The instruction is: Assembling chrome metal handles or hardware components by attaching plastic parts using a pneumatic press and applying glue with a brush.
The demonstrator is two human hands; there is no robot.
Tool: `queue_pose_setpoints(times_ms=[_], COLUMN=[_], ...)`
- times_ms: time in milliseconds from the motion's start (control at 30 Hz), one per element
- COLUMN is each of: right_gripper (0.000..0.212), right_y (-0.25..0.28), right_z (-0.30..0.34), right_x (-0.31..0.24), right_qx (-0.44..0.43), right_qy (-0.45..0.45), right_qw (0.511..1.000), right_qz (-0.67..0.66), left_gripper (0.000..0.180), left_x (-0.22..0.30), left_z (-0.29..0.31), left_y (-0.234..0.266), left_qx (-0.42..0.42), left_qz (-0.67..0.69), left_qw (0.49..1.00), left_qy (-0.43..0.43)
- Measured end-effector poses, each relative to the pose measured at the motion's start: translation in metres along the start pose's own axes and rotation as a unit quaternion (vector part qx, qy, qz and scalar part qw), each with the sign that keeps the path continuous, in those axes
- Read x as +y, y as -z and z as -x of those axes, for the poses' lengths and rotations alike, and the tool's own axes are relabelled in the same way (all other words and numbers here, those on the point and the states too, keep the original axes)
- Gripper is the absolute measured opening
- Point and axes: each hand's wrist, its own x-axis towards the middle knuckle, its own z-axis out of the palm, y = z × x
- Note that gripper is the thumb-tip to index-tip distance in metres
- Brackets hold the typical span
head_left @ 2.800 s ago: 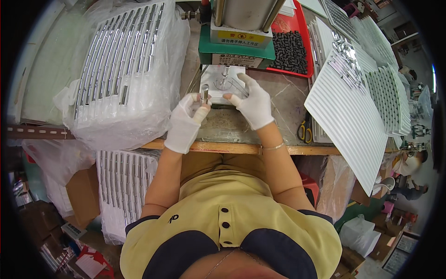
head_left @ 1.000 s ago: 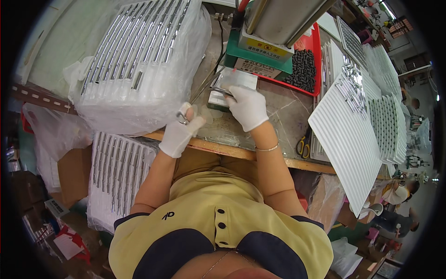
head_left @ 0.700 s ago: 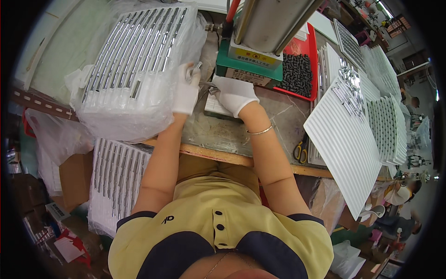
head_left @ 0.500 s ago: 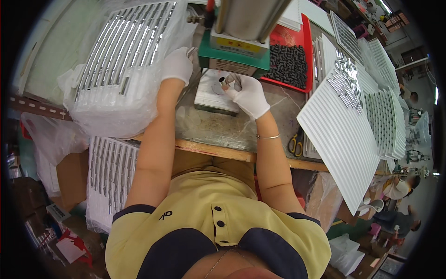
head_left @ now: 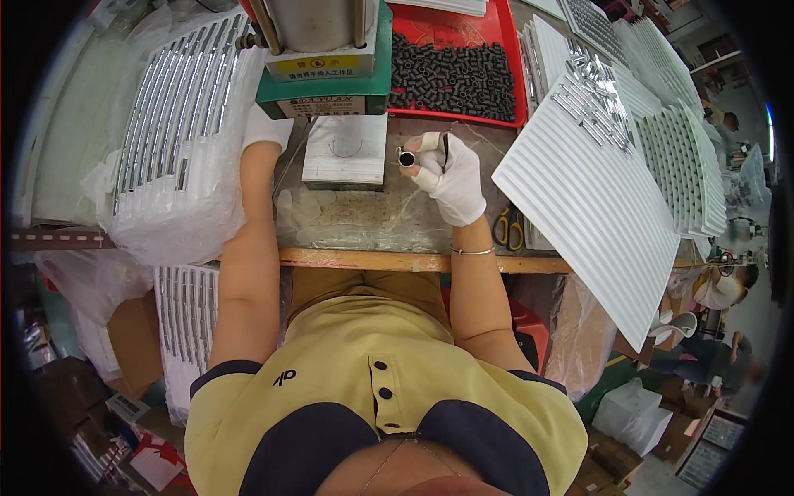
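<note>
My right hand [head_left: 453, 180], in a white glove with bare fingertips, pinches a short shiny metal tube [head_left: 406, 158] with a dark end facing up. It is held right of the pale block [head_left: 343, 161] under the green-based press [head_left: 322, 97], apart from both. Something dark and thin shows between the fingers of the same hand; I cannot make out what. My left hand [head_left: 266, 131], also gloved, is beside the press on its left, close to the plastic-wrapped tray [head_left: 178, 194] with rows of metal tubes [head_left: 178, 107]. The press hides its fingers.
A red tray [head_left: 519, 70] full of small black cylindrical pieces [head_left: 455, 83] stands behind my right hand. To the right, a white ridged sheet [head_left: 591, 223] overhangs the table edge, with loose metal tubes [head_left: 594, 103] on its far end. Yellow-handled scissors [head_left: 509, 230] lie beside it.
My right hand has drawn back from over the block to its right, bringing the tube along. My left hand's fingers have gone out of sight behind the press. The whole view has shifted.
</note>
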Motion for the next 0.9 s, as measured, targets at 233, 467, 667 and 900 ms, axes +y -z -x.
queue_pose_setpoints(times_ms=[233,467,667,900], right_gripper=[0.035,0.037,0.034,0.032], right_y=[0.001,-0.009,-0.017,-0.019], right_z=[0.008,0.019,0.024,0.03], right_x=[0.008,0.021,0.019,0.012], right_qx=[0.001,-0.013,-0.042,-0.051], right_qy=[0.008,-0.036,-0.065,-0.086], right_qw=[0.999,0.975,0.939,0.916], right_qz=[-0.034,-0.221,-0.334,-0.388], left_gripper=[0.023,0.021,0.042,0.05], left_x=[0.057,0.081,0.089,0.1], left_z=[0.073,0.127,0.135,0.132], left_y=[0.059,0.081,0.083,0.091], left_qx=[-0.141,-0.213,-0.262,-0.291], left_qz=[0.408,0.567,0.612,0.647], left_qw=[0.879,0.759,0.718,0.668], left_qy=[0.203,0.239,0.205,0.224])
